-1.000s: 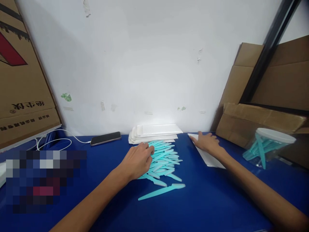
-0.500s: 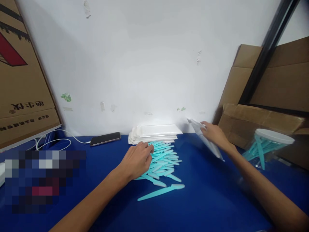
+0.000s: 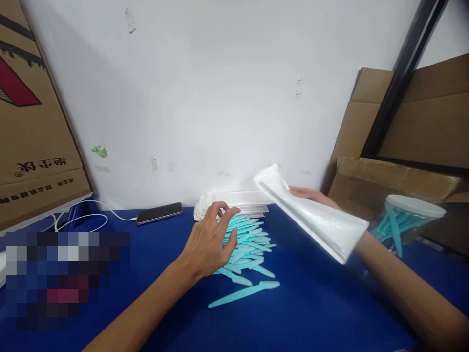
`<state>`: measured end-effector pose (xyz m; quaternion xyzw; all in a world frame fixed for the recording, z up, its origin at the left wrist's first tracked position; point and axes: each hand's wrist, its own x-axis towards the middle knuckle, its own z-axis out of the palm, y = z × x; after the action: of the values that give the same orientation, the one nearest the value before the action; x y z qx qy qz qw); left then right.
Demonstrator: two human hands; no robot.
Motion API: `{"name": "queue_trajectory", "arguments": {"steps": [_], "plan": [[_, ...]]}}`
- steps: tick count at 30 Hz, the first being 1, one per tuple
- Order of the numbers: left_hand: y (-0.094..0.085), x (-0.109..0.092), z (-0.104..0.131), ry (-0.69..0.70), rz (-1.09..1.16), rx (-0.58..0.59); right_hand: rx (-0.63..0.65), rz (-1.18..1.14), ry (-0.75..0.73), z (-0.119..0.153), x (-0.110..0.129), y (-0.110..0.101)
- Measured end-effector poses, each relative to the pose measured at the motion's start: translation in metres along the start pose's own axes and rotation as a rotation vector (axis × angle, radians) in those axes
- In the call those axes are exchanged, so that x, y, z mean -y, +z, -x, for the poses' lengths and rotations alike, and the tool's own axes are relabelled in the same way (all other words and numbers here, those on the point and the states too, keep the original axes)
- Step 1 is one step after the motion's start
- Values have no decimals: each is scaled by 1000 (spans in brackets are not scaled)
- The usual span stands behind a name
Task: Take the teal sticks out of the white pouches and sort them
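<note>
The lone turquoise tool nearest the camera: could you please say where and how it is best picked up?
I'd pinch the lone turquoise tool mid-handle from above, across its long edges: the handle lies flat, slim and uncovered.

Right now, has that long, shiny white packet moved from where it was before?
Yes. The right hand has lifted the packet off the blue table and leftward, toward the stack of flat white packets.

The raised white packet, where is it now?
Head view, right of centre: the white packet is in the right hand, between the teal pile and the white-lidded container.
</note>
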<state>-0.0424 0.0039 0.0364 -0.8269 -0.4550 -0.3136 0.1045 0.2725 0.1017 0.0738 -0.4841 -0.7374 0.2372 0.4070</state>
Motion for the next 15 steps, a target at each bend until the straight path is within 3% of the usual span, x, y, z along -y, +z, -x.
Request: {"name": "queue_trajectory", "arguments": {"steps": [6, 10, 13, 15], "plan": [[1, -8, 2, -47, 117, -63, 489, -347, 50, 11, 11, 43], [-1, -13, -1, -175, 348, -112, 621, -383, 106, 21, 16, 53], [2, -13, -5, -347, 722, 10, 709, -467, 133, 26, 21, 55], [9, -11, -7, -477, 930, 46, 682, -573, 159, 28, 21, 55]]}}
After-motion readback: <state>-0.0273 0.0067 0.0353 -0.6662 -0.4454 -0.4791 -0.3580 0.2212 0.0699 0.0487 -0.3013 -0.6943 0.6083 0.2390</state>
